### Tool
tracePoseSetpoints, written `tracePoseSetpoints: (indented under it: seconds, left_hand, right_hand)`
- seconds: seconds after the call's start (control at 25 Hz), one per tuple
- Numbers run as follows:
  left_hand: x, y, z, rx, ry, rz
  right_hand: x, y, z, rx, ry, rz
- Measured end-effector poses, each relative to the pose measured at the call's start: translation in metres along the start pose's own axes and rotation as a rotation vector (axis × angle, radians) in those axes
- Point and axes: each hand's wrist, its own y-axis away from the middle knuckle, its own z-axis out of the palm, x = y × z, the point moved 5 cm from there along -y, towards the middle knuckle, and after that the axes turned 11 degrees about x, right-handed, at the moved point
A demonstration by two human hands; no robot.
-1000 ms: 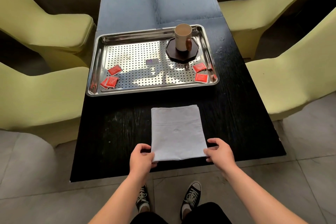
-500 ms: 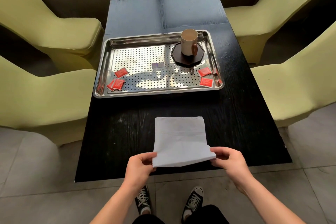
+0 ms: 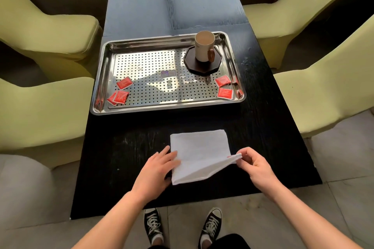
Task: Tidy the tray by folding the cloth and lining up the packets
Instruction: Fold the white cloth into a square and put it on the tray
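The white cloth (image 3: 199, 153) is lying folded on the near part of the black counter (image 3: 125, 147), well apart from the tray and on the person's side of it, its far edge flat on the wood and its near right corner lifted off the surface. The right hand (image 3: 256, 166) is pinching that raised corner between thumb and fingertips, so its grip is closed on the cloth, and the layers are fanning open beneath the lifted edge. The left hand (image 3: 156, 170) is resting flat with fingers stretched out, pressing on the cloth's left edge; its grip is wide and is clasping nothing. Beyond the cloth, the steel tray (image 3: 101, 91) with its perforated floor is sitting across the middle of the counter. Red packets are lying scattered in it: one packet (image 3: 124, 83) is sitting alone near the left side, two overlapping packets (image 3: 119, 97) are lying just beside it toward the near left corner, and two more packets (image 3: 224, 87) are lying close together in the near right corner, one behind the other. In the tray's far right corner a cream mug (image 3: 204, 48) with a brown handle is standing upright on a dark octagonal coaster (image 3: 191, 62). Pale yellow-green chairs (image 3: 46, 32) are flanking the counter on both sides, and the person's black-and-white sneakers (image 3: 153, 224) are showing on the tiled floor below the near edge of the counter.
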Motion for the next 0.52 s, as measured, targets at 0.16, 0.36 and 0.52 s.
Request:
tracePoseSetpoints:
  seconds: [0.16, 0.36, 0.52]
  left_hand:
    - [0.007, 0.012, 0.015, 0.015, -0.113, 0.182]
    - [0.002, 0.011, 0.022, 0.080, 0.265, -0.311]
    - [-0.003, 0.002, 0.029, 0.040, 0.393, -0.657]
  right_hand:
    - [0.005, 0.001, -0.004, -0.023, 0.013, -0.015]
    - [0.008, -0.005, -0.003, 0.043, 0.054, -0.024]
    - [0.006, -0.027, 0.002, 0.134, 0.158, 0.002]
